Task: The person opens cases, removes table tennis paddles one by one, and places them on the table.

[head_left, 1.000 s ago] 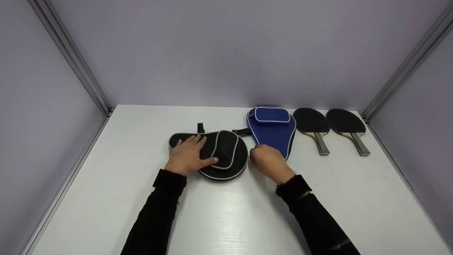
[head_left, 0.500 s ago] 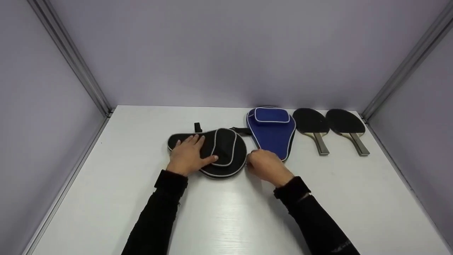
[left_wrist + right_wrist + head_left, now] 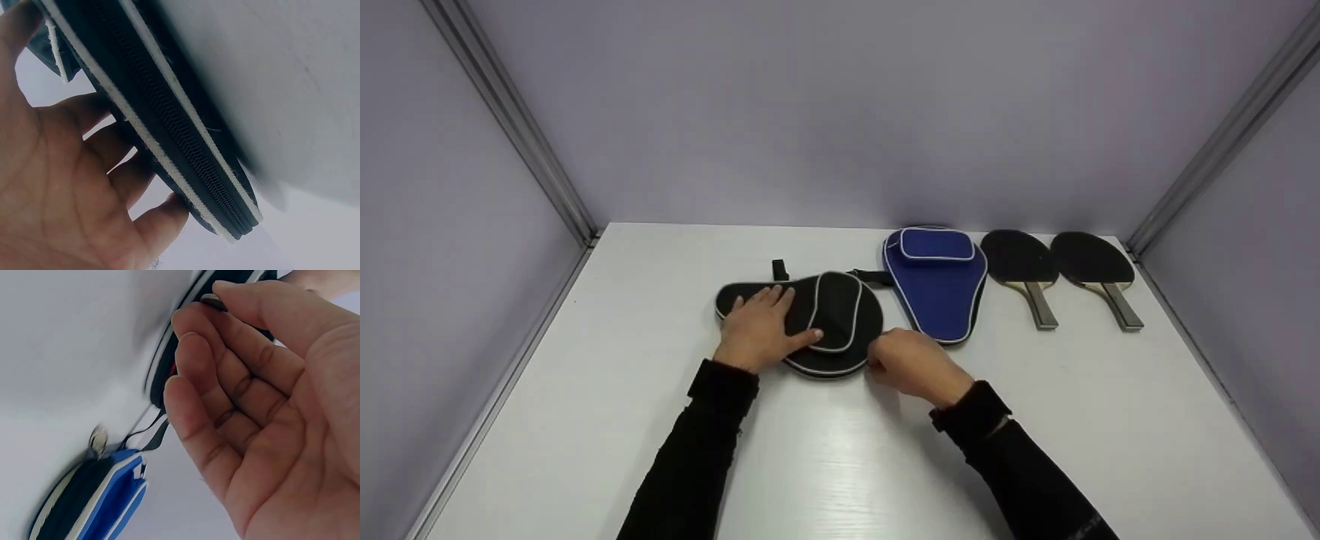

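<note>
A black table tennis bat case (image 3: 870, 315) with white piping and a raised pocket lies sideways on the white table. My left hand (image 3: 757, 330) rests flat on its narrow end, fingers spread, thumb at the pocket's edge. Zipper teeth (image 3: 185, 132) run meshed along that side of the case in the left wrist view. At the round end, my right hand (image 3: 915, 364) pinches a small dark zipper pull (image 3: 214, 302) between thumb and index finger, other fingers curled. A sliver of red shows at the case's edge beside those fingers in the right wrist view.
Behind my right hand lies a blue bat case (image 3: 934, 292) with white piping and a pocket. Two black table tennis bats (image 3: 1020, 255) lie further right, handles toward me. A black strap (image 3: 874, 277) lies between the cases. Pale walls enclose the table's back and sides.
My right hand has moved left and toward me, following the round rim of the black case. That case shifted slightly left and away at first; my left hand stays on it.
</note>
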Motion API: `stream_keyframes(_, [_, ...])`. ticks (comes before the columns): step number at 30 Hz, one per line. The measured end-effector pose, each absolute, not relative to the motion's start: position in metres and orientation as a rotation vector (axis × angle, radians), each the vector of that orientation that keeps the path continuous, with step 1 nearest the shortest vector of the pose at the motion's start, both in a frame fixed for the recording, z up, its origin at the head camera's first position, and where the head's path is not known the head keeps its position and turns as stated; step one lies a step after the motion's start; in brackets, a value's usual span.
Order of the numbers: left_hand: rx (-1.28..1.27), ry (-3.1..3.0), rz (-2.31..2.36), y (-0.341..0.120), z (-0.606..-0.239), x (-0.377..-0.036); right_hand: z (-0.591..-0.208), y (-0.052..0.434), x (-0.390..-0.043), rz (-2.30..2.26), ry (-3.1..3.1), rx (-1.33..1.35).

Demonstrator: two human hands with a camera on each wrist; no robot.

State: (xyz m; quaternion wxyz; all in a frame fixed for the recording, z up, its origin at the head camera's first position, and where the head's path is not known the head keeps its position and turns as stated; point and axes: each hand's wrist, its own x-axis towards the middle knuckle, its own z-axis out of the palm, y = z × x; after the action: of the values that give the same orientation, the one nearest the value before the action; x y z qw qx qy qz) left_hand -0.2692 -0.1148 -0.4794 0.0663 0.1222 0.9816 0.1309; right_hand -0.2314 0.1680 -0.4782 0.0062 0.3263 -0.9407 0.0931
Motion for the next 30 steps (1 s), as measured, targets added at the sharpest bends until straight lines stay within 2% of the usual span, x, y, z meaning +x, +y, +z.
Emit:
stream_keyframes(9, [0.363, 2.980, 0.372, -0.112, -0.481, -0.269, -0.480, 0.148, -0.220, 0.319, -2.886, 1.085])
stream_keyframes(30, [0.495, 2.975, 0.348, -0.107, -0.478, -0.262, -0.488, 0.175, -0.245, 0.341, -2.849, 0.710])
